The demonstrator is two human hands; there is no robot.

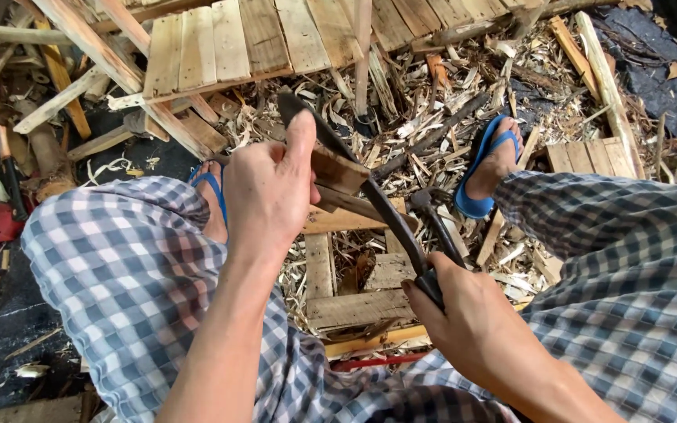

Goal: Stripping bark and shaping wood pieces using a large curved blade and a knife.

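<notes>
The left hand [269,188] is closed around a small block of wood [338,171], with the thumb pressed on the back of a long dark blade [370,196]. The right hand [464,309] is closed on the handle of this blade, low between the knees. The block sits against the blade edge, above a small wooden pallet [354,305] on the floor. Wood shavings [432,117] cover the ground around two blue sandals [483,168]. The checked trousers [119,266] fill both sides.
</notes>
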